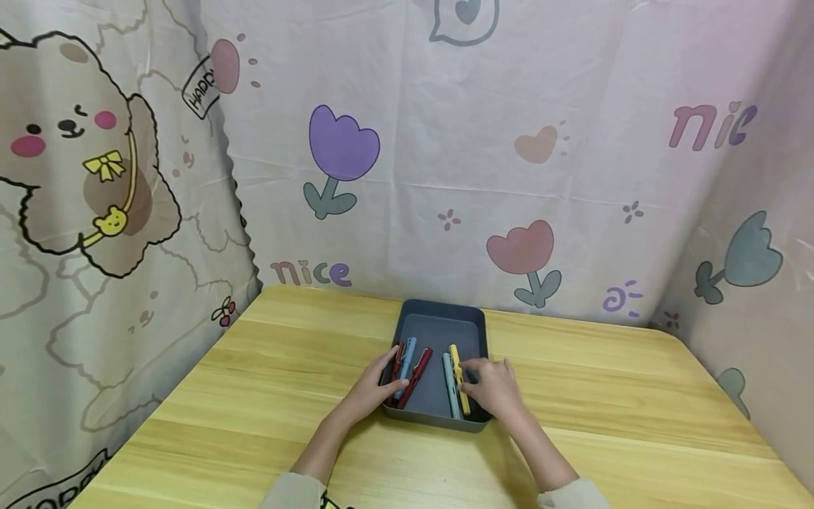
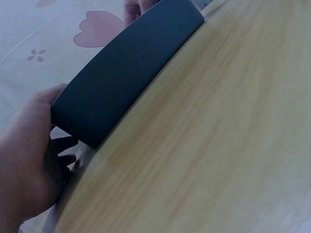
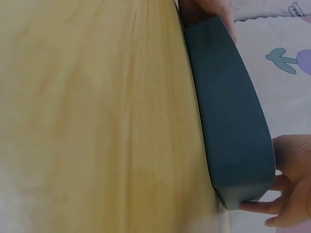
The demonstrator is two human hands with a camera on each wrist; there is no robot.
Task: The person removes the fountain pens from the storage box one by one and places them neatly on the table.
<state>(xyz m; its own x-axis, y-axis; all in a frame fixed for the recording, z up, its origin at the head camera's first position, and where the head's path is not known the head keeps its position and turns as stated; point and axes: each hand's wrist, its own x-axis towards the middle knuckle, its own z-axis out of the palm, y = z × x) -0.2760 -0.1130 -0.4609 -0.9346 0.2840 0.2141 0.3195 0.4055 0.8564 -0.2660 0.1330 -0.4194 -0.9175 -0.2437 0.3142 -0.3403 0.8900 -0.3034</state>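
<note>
A dark grey tray (image 1: pixel 435 423) on the table holds several pens. In its left half lie a dark red pen (image 1: pixel 396 364), a blue pen (image 1: pixel 408 355) and a brighter red pen (image 1: pixel 416 375). A teal pen (image 1: pixel 451 389) lies beside a yellow pen (image 1: pixel 464 403) on the right. My left hand (image 1: pixel 367 389) straddles the left wall, thumb inside over the blue pen, other fingers outside. My right hand (image 1: pixel 497 389) reaches over the opposite wall, thumb and forefinger at the yellow pen; I cannot tell whether they pinch it. Its lower fingers (image 3: pixel 262 207) reach the tray's outer corner.
The tray stands on a wood-grain table (image 1: pixel 267 367), with table surface to both sides. Behind it hangs a pale printed curtain (image 1: pixel 420 170) with flowers and lettering. Another curtain (image 1: pixel 191 233) with a cartoon bear borders the left side.
</note>
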